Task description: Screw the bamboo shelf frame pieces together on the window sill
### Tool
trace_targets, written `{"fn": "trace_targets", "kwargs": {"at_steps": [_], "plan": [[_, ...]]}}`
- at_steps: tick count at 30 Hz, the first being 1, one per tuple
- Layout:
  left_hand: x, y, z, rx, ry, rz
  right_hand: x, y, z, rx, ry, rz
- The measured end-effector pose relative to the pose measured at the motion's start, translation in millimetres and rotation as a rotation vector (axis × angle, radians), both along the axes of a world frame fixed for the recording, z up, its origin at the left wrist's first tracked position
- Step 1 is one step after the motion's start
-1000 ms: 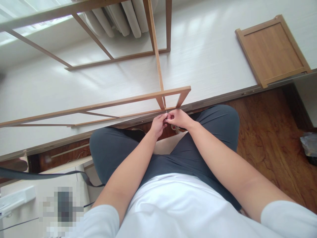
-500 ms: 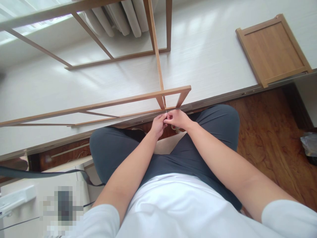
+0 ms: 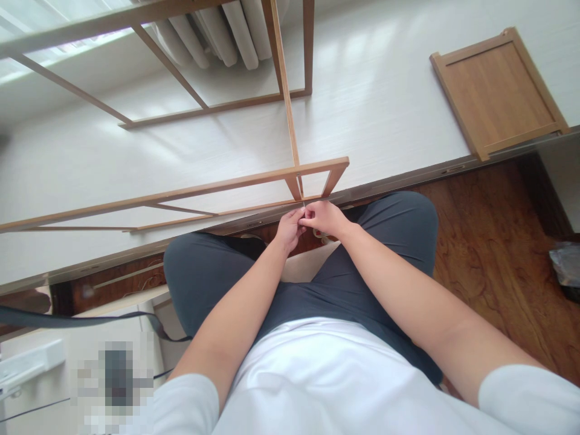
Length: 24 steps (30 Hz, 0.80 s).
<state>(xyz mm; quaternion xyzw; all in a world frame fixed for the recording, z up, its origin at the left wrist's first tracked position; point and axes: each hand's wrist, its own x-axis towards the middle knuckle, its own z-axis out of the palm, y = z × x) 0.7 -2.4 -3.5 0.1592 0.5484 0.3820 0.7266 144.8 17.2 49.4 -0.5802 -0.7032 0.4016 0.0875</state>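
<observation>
My left hand [image 3: 290,228] and my right hand [image 3: 325,217] meet at the near edge of the white surface, just below the corner of a wooden frame [image 3: 317,165]. Thumb and fingers of both hands are pinched together. A thin, light-coloured tip shows above the pinch, too small to name. The wooden frame stands on the white surface, made of slim brown bars joined by a crossbar [image 3: 288,103] to a matching far side [image 3: 217,107]. Whether my fingers touch the frame cannot be made out.
A wooden panel [image 3: 501,96] lies on the white surface [image 3: 385,78] at the right. Pale rounded slats [image 3: 217,33] stand behind the frame. A white cabinet top [image 3: 40,356] with a dark strap [image 3: 90,318] is at lower left. A plastic bag [image 3: 566,263] sits on the wooden floor at right.
Almost nothing differs. Both hands stay pinched together at the same spot, and the frame and panel keep their places.
</observation>
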Motion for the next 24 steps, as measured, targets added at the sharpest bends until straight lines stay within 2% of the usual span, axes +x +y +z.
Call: {"fn": "trace_targets", "kwargs": {"at_steps": [24], "plan": [[0.1, 2.6, 5.1, -0.002, 0.024, -0.010, 0.9, -0.3, 1.6, 0.001, -0.008, -0.018]]}}
